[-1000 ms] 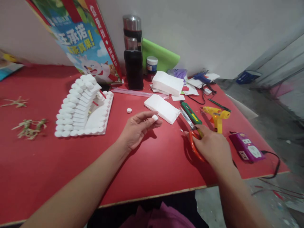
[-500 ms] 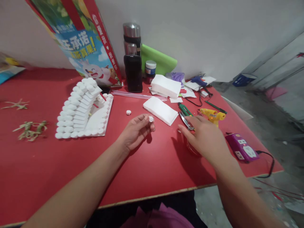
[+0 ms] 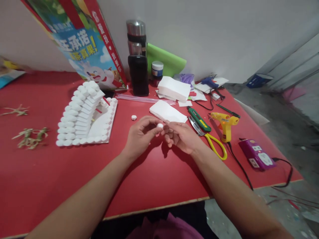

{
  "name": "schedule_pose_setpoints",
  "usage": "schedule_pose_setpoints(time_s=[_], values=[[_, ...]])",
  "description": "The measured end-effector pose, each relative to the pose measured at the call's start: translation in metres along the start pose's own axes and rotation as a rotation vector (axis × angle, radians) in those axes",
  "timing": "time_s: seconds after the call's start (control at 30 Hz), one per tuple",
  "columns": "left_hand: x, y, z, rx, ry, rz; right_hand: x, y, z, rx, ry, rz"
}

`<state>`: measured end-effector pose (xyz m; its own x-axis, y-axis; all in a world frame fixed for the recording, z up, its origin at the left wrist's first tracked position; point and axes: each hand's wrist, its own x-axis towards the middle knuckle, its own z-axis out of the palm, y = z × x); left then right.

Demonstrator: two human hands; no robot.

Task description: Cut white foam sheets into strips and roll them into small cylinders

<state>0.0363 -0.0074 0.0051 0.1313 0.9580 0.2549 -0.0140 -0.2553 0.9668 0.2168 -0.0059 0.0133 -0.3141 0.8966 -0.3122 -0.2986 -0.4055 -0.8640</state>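
Note:
My left hand (image 3: 142, 135) pinches a small white piece (image 3: 159, 126) between thumb and fingertips. Beside it, my right hand (image 3: 181, 135) has its fingers curled close to the piece; whether they grip anything is too small to tell. A similar white lump (image 3: 134, 117) lies on the red table, just behind my left hand. Folded white paper (image 3: 168, 111) rests behind both hands. To the left stands a white model (image 3: 83, 116) with steps, edged with rounded white pieces. Yellow-handled scissors (image 3: 216, 146) and a green cutter (image 3: 198, 119) lie right of my right hand.
A yellow glue gun (image 3: 225, 124) and a purple power box (image 3: 256, 154) with cords are on the right of the red table (image 3: 154, 186). A dark flask (image 3: 136, 36), a phone (image 3: 138, 75) and a large printed bag (image 3: 89, 49) stand at the back. Straw pieces (image 3: 31, 136) lie far left.
My right hand has moved left from over the scissors to meet my left hand, uncovering the scissors and glue gun. My left hand has turned slightly, still pinching the white piece.

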Motion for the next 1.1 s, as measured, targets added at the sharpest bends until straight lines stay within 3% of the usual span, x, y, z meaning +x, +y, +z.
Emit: schedule_pose_setpoints(time_s=[0.1, 0.27, 0.6, 0.83, 1.1], values=[[-0.001, 0.001, -0.001, 0.278, -0.043, 0.22, -0.002, -0.002, 0.002, -0.071, 0.024, -0.035], [-0.002, -0.006, -0.002, 0.445, -0.105, 0.249, -0.004, -0.003, 0.004, -0.219, 0.057, -0.033], [0.0, -0.007, -0.004, 0.403, -0.119, 0.305, -0.003, -0.005, 0.001, 0.073, -0.037, 0.142], [0.0, -0.008, -0.003, 0.476, -0.077, 0.372, 0.0, 0.0, 0.0, 0.137, -0.015, 0.136], [0.001, -0.01, -0.002, 0.418, -0.085, 0.339, 0.005, 0.005, 0.0, 0.162, -0.019, 0.165]])
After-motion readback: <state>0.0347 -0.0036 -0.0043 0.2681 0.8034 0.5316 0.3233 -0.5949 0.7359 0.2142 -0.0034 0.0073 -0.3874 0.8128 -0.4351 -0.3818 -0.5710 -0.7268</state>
